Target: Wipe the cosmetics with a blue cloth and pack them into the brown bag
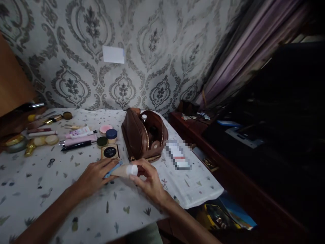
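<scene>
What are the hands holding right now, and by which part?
A pale beige tube with a white cap: the right hand holds it by the cap; the left hand holds the opposite end, where a light-blue strip shows.

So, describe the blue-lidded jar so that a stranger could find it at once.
On the white patterned tablecloth sits an open brown bag. Just left of the bag, a small round jar stands beside a pink disc and a low dark pot; its dark blue lid sets it apart.
</scene>
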Action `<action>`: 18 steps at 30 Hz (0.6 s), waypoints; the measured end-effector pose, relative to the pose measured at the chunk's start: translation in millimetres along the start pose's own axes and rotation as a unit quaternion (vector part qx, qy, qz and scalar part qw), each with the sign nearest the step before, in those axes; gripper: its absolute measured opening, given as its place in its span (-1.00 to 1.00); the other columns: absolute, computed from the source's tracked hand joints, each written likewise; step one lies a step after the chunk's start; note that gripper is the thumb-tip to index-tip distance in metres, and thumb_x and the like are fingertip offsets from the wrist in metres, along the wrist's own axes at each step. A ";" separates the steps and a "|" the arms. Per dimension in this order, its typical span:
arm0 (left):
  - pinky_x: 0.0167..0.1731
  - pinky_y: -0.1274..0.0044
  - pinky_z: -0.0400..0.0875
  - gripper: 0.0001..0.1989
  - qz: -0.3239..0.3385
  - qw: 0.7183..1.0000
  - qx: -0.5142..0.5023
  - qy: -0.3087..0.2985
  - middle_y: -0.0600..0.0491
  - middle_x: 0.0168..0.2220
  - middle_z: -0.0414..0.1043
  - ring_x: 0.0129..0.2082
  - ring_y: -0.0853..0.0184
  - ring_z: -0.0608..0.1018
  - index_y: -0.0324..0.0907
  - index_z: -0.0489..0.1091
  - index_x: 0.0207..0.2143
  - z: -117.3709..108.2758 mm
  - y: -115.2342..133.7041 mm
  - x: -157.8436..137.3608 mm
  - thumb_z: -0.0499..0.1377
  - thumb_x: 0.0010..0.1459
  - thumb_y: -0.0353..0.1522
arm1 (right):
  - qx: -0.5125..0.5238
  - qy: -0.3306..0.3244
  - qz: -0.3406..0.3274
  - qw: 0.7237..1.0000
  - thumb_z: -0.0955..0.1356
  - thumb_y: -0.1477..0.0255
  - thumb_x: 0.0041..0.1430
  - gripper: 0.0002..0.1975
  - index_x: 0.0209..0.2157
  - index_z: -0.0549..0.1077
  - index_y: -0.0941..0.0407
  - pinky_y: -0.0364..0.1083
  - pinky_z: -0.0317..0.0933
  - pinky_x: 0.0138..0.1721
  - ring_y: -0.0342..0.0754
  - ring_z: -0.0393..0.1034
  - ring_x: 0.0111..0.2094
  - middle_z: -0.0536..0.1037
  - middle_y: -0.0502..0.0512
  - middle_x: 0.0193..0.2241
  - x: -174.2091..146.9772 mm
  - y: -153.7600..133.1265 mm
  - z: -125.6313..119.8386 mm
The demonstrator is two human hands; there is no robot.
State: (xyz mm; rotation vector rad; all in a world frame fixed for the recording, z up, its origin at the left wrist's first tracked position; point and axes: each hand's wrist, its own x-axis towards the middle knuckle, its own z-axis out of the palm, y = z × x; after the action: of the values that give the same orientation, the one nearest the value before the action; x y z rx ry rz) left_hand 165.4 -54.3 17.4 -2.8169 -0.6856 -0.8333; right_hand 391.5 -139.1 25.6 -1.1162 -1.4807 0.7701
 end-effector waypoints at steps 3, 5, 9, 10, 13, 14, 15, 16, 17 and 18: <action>-0.47 0.54 0.42 -0.76 0.006 0.992 0.098 0.080 -0.03 -0.26 0.55 -0.34 0.29 0.61 -0.19 0.38 0.00 -11.2 11.6 15.8 0.03 0.37 -0.34 | -0.028 0.011 -0.005 1.000 0.49 0.21 0.09 -0.63 -0.09 0.50 0.05 -0.13 0.39 -0.34 -0.07 0.44 -0.27 0.50 0.08 -0.23 7.3 -19.4 -14.0; -0.46 0.53 0.40 -0.80 0.018 0.981 0.157 0.117 -0.03 -0.28 0.55 -0.35 0.28 0.61 -0.17 0.39 -0.04 -20.0 18.8 32.6 0.06 0.34 -0.38 | 0.017 0.025 0.035 0.999 0.47 0.22 0.13 -0.61 -0.05 0.45 0.06 -0.16 0.39 -0.44 -0.11 0.44 -0.37 0.50 0.05 -0.31 13.9 -31.1 -22.1; -0.40 0.50 0.43 -0.82 0.041 0.971 0.183 0.148 -0.03 -0.28 0.54 -0.31 0.25 0.61 -0.14 0.40 -0.06 -32.0 26.1 75.9 0.09 0.32 -0.37 | 0.131 0.024 0.064 0.989 0.47 0.23 0.14 -0.62 -0.08 0.38 0.07 -0.18 0.38 -0.53 -0.15 0.45 -0.50 0.51 -0.04 -0.46 32.5 -53.6 -42.4; -0.39 0.50 0.43 -0.82 0.042 0.971 0.181 0.152 -0.04 -0.27 0.54 -0.30 0.24 0.61 -0.15 0.39 -0.06 -33.0 26.6 87.2 0.09 0.32 -0.36 | 0.141 0.027 0.053 0.988 0.48 0.23 0.12 -0.61 -0.08 0.38 0.07 -0.18 0.39 -0.53 -0.15 0.47 -0.49 0.52 -0.04 -0.46 38.1 -59.4 -49.6; -0.43 0.51 0.41 -0.78 0.026 0.971 0.169 0.164 -0.05 -0.25 0.52 -0.32 0.26 0.59 -0.16 0.37 -0.03 -31.6 25.7 119.9 0.10 0.33 -0.29 | 0.140 0.034 0.029 0.989 0.51 0.27 0.07 -0.58 -0.08 0.40 0.07 -0.18 0.43 -0.50 -0.14 0.51 -0.45 0.54 -0.04 -0.43 55.2 -75.5 -76.0; -0.44 0.51 0.39 -0.76 0.016 0.973 0.160 0.165 -0.05 -0.24 0.52 -0.32 0.27 0.59 -0.15 0.36 -0.02 -30.4 24.7 130.2 0.09 0.33 -0.26 | 0.134 0.033 0.022 0.990 0.52 0.27 0.06 -0.58 -0.08 0.41 0.07 -0.17 0.43 -0.49 -0.13 0.51 -0.45 0.53 -0.04 -0.43 60.8 -79.7 -85.4; -0.45 0.52 0.38 -0.74 0.009 0.975 0.148 0.164 -0.04 -0.24 0.51 -0.31 0.27 0.58 -0.14 0.35 -0.01 -29.2 23.1 140.1 0.09 0.33 -0.22 | 0.131 0.033 0.011 0.991 0.53 0.28 0.04 -0.58 -0.09 0.42 0.07 -0.18 0.44 -0.49 -0.14 0.52 -0.45 0.53 -0.05 -0.42 66.3 -83.0 -94.7; -0.44 0.53 0.38 -0.71 0.003 0.978 0.134 0.160 -0.04 -0.22 0.50 -0.29 0.26 0.58 -0.13 0.34 0.00 -28.0 20.9 149.7 0.10 0.32 -0.19 | 0.125 0.035 -0.001 0.991 0.54 0.29 0.02 -0.58 -0.10 0.43 0.07 -0.19 0.43 -0.48 -0.15 0.52 -0.45 0.52 -0.05 -0.39 71.8 -85.5 -103.5; -0.44 0.54 0.37 -0.68 0.000 0.981 0.118 0.153 -0.04 -0.20 0.50 -0.26 0.25 0.58 -0.13 0.33 0.02 -26.8 18.3 158.9 0.11 0.31 -0.15 | 0.116 0.038 -0.012 0.992 0.55 0.29 0.01 -0.58 -0.11 0.45 0.08 -0.19 0.44 -0.46 -0.16 0.51 -0.44 0.52 -0.05 -0.37 77.3 -87.0 -111.8; -0.43 0.54 0.37 -0.64 -0.003 0.984 0.101 0.146 -0.05 -0.17 0.49 -0.23 0.24 0.58 -0.13 0.32 0.03 -25.7 15.2 167.6 0.13 0.29 -0.13 | 0.105 0.041 -0.023 0.993 0.55 0.30 0.00 -0.59 -0.12 0.46 0.08 -0.20 0.44 -0.44 -0.17 0.51 -0.44 0.51 -0.05 -0.34 83.0 -87.6 -119.4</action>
State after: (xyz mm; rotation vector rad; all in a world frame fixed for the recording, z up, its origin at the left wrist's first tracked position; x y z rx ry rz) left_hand 284.8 -8.9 130.0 -2.4473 -0.6895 -1.0818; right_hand 488.3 -104.6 160.9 -0.9406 -1.3195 0.8183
